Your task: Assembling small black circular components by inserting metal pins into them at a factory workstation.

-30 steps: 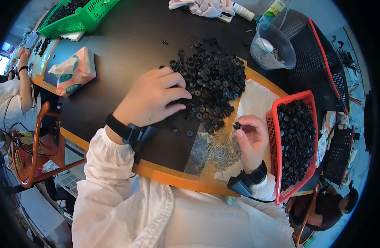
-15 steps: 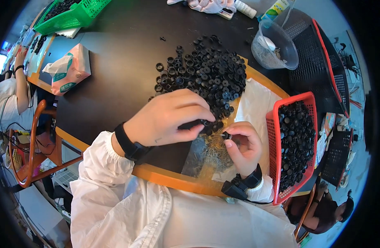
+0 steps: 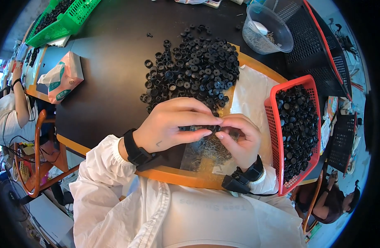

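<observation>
The fingertips of my left hand [image 3: 173,124] and my right hand [image 3: 241,138] meet over the table's near edge. Pinched between them is a small round black plastic cap [image 3: 215,128], mostly covered by the fingers. Another dark piece shows under the curled fingers of my left hand, its shape hard to make out. Just beyond my hands lies a heap of black plastic caps [image 3: 206,62], some hollow side up, others showing a centre hole. Below my fingers, thin metal pins or screws [image 3: 212,151] lie spread on clear plastic.
A red basket [image 3: 274,136] full of black caps stands right of my right hand. Behind it are a clear bowl [image 3: 262,45] of small metal pieces and a black crate [image 3: 312,49]. A tissue pack [image 3: 68,76] and green basket [image 3: 70,25] sit left. Other people sit at both sides.
My right hand has moved left with the black piece that had a metal tip, and its fingertips now touch those of my left hand. The view has shifted slightly.
</observation>
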### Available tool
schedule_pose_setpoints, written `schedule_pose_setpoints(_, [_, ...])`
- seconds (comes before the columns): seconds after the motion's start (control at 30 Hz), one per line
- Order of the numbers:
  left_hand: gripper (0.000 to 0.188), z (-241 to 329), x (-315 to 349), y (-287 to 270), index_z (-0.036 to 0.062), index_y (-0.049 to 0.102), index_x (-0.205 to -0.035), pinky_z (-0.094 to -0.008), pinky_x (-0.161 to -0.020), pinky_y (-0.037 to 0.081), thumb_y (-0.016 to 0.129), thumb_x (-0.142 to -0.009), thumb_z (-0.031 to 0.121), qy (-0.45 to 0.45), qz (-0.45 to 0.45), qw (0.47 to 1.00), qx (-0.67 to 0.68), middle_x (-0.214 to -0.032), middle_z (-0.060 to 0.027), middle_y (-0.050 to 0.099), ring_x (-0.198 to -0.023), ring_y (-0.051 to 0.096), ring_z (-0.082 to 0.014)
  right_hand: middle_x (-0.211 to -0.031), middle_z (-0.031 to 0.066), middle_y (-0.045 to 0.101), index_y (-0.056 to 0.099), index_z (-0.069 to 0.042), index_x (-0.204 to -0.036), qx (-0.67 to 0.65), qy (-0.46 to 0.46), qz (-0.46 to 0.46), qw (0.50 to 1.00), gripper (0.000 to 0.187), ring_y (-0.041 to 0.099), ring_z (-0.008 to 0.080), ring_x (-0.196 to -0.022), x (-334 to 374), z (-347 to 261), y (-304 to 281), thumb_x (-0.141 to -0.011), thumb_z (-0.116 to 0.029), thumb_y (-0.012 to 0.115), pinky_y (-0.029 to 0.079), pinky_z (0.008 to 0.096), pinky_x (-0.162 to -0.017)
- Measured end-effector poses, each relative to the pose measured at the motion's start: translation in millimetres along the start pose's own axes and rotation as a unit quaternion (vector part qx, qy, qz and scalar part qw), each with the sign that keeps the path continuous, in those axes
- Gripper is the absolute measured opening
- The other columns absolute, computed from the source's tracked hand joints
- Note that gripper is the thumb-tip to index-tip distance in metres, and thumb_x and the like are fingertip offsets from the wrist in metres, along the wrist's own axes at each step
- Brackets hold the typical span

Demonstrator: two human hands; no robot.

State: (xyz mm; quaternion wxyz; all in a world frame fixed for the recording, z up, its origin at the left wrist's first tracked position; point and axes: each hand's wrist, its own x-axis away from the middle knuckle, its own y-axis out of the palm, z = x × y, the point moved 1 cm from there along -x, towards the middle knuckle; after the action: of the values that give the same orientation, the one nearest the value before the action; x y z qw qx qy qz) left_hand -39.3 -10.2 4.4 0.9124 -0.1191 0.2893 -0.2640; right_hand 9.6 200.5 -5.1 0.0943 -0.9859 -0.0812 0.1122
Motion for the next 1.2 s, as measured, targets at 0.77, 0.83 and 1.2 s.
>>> schedule_pose_setpoints(0.77, [0.030, -3.4, -0.3, 0.8, 0.0030, 0.074, -0.096, -0.0300, -0.071, 0.052, 0.084, -0.067, 0.007, 0.000, 0.026, 0.999, -0.019, -0.091, -0.0095, 0.073, -0.078, 0.068, -0.0218, -0.097, 0.0089, 0.069, 0.072, -0.002, -0.101, -0.001, 0.029, 0.012, 0.999, 0.024, 0.064, 0.0123, -0.076, -0.9, -4.1, 0.7, -0.077, 0.002, 0.077, 0.051, 0.0238, -0.068])
schedule_pose_setpoints(0.83, [0.032, -1.1, 1.2, 3.5, 0.0029, 0.074, -0.096, -0.0301, -0.070, 0.052, 0.084, -0.066, 0.006, -0.020, 0.032, 0.999, -0.005, -0.089, -0.0092, 0.073, -0.077, 0.066, -0.0216, -0.096, 0.0093, 0.069, 0.073, -0.002, -0.099, -0.001, 0.012, 0.010, 1.000, 0.023, 0.065, 0.0134, -0.079, -1.1, -3.3, -1.3, -0.077, 0.000, 0.078, 0.052, 0.0242, -0.069])
schedule_pose_setpoints(1.2, [0.029, 2.5, 5.1, 9.7, 0.0050, 0.074, -0.098, -0.0279, -0.069, 0.052, 0.083, -0.070, 0.009, -0.075, 0.055, 0.995, 0.046, -0.092, -0.0076, 0.072, -0.078, 0.066, -0.0186, -0.099, 0.0090, 0.068, 0.073, -0.003, -0.104, 0.013, -0.011, -0.005, 1.000, 0.026, 0.065, 0.0129, -0.081, -1.0, -12.1, -3.8, -0.078, 0.001, 0.076, 0.052, 0.0232, -0.069])
